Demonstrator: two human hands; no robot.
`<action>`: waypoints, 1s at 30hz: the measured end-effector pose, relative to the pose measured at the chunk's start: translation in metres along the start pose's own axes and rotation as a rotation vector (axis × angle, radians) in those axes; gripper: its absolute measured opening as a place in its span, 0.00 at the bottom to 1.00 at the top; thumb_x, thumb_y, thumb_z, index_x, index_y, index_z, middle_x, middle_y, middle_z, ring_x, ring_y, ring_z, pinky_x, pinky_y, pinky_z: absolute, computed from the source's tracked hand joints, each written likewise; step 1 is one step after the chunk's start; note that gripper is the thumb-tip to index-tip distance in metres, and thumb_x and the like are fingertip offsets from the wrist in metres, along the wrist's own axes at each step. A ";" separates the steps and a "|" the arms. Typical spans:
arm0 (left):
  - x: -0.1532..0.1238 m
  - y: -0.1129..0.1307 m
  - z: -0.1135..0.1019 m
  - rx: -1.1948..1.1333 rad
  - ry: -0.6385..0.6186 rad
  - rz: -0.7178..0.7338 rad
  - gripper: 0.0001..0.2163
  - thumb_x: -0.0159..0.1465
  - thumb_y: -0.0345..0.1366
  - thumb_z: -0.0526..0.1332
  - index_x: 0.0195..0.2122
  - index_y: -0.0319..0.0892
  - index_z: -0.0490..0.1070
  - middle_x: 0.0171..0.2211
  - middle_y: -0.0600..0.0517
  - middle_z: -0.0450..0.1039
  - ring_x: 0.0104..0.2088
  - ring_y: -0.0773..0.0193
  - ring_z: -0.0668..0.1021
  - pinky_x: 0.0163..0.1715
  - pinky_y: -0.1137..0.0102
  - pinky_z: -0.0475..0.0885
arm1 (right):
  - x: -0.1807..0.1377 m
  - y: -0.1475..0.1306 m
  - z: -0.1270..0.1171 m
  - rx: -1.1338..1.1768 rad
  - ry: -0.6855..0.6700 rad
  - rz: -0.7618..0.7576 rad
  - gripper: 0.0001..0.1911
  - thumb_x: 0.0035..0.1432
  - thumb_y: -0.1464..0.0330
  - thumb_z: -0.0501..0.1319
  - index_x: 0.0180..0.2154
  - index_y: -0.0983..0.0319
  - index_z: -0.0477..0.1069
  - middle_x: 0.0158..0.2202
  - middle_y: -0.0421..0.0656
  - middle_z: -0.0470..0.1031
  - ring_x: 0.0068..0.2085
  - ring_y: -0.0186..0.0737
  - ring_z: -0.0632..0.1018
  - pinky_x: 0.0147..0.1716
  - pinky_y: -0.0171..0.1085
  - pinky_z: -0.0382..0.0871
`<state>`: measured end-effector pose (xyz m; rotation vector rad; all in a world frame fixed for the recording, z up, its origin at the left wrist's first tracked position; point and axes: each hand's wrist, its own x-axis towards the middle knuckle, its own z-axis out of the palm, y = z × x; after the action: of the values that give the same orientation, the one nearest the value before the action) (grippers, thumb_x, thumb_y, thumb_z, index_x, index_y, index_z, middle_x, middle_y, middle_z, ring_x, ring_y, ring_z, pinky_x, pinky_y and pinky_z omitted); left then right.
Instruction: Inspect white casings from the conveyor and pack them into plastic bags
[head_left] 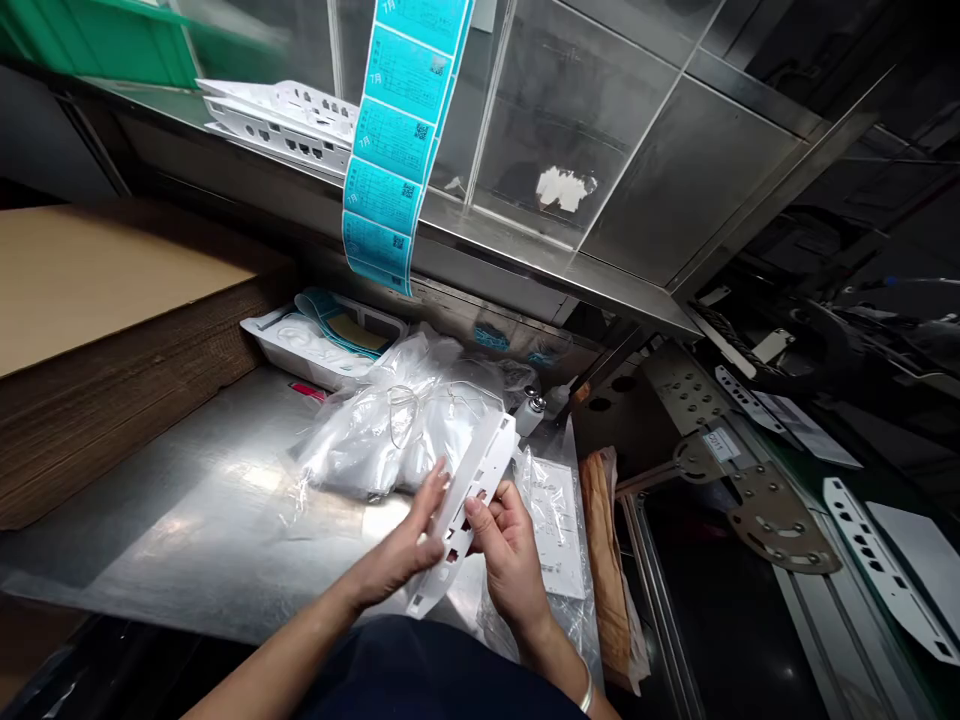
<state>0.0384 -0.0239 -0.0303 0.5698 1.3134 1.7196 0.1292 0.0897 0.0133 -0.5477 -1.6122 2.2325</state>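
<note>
Both of my hands hold one long white plastic panel (480,478) with rectangular cut-outs, tilted on edge above the steel bench (187,520). My left hand (409,540) grips its left side with the fingers laid along it. My right hand (508,545) pinches its right edge between thumb and fingers. Just behind the panel lies a heap of clear plastic bags (397,425). Under my right hand is a bagged white panel (555,520).
A strip of teal labels (397,130) hangs from the shelf above. White panels (285,120) are stacked on that shelf. A cardboard stack (97,330) stands at left, a white tray (322,345) behind the bags. At right a conveyor carries a white panel (885,570).
</note>
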 end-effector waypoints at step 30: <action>-0.010 0.047 -0.018 -0.872 -0.002 0.004 0.42 0.57 0.65 0.40 0.64 0.37 0.51 0.61 0.36 0.58 0.62 0.43 0.60 0.49 0.55 0.66 | 0.217 0.070 -0.116 -1.568 -0.107 0.610 0.08 0.49 0.68 0.63 0.29 0.68 0.76 0.31 0.54 0.78 0.35 0.47 0.79 0.31 0.36 0.67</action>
<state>0.0125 -0.0444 0.0084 0.0601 0.4509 2.0637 -0.0064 0.2678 -0.1111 -1.3671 -3.3359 0.6934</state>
